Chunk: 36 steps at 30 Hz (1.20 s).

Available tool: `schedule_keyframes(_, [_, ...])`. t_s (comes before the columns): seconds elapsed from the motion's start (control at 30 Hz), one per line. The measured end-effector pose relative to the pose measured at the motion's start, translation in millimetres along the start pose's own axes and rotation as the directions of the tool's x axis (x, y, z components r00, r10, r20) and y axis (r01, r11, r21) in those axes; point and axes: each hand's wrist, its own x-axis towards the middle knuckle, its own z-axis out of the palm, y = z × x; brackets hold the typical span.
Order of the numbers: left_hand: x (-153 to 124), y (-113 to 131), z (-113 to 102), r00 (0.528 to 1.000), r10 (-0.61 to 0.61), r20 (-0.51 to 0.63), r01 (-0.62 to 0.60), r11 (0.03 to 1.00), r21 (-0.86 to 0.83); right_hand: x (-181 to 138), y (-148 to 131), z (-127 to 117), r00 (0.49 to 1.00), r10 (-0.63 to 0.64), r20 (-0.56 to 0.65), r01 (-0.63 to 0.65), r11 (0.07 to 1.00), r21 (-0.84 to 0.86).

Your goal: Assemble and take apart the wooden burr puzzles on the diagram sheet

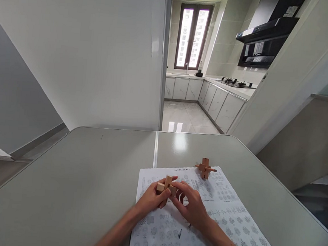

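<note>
A light wooden interlocking block puzzle (pixel 168 181) is held up over the printed sheet, several of its bars crossing each other. My left hand (pixel 152 196) wraps round it from the left, thumb pressed on its front. From the right, my right hand (pixel 189 203) pinches one of its bars between thumb and fingertips. Fingers cover parts of the puzzle, so its whole shape is hidden. A second, darker wooden cross-shaped puzzle (pixel 205 168) stands at the top right of the sheet, apart from both hands.
The large printed instruction sheet (pixel 231 209), with rows of small diagrams, lies under my hands. It rests on a pale grey table (pixel 76 192) with a seam (pixel 156 149) running away from me. Past the far edge is a kitchen doorway with counter cabinets (pixel 180 88).
</note>
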Motion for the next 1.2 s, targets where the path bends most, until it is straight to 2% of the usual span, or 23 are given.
schedule_keyframes(0.2, [0.2, 3.4, 4.1, 0.995, -0.06, -0.076, 0.058, 0.998, -0.025, -0.1, -2.8, -1.5, 0.999, 0.006, 0.053, -0.005, 1.0, -0.014])
schedule_keyframes(0.43, [0.8, 6.5, 3.9, 0.975, -0.039, -0.217, 0.022, 0.996, -0.081, -2.5, 7.4, -6.1, 0.995, 0.002, -0.104, -0.019, 0.987, -0.157])
schedule_keyframes(0.63, [5.9, 2.6, 0.0, 0.942, -0.038, -0.334, -0.02, 0.986, -0.168, 4.7, 9.7, -9.2, 0.947, 0.222, -0.231, -0.244, 0.967, -0.072])
schedule_keyframes(0.77, [8.9, -1.0, -1.2, 0.944, -0.079, -0.321, -0.001, 0.971, -0.241, 11.1, 11.6, -16.5, 0.896, 0.369, -0.247, -0.392, 0.919, -0.05])
schedule_keyframes(0.9, [10.2, -3.4, -0.2, 0.949, -0.076, -0.305, -0.016, 0.957, -0.289, 13.0, 18.1, -25.5, 0.822, 0.504, -0.264, -0.522, 0.853, 0.004])
schedule_keyframes(1.0, [11.0, -6.2, -0.4, 0.953, -0.07, -0.296, -0.027, 0.951, -0.309, 11.8, 20.5, -26.1, 0.797, 0.549, -0.253, -0.561, 0.827, 0.029])
schedule_keyframes(1.2, [12.4, -9.7, -2.7, 0.933, -0.073, -0.352, -0.044, 0.949, -0.312, 6.4, 20.7, -16.0, 0.806, 0.563, -0.181, -0.579, 0.814, -0.049])
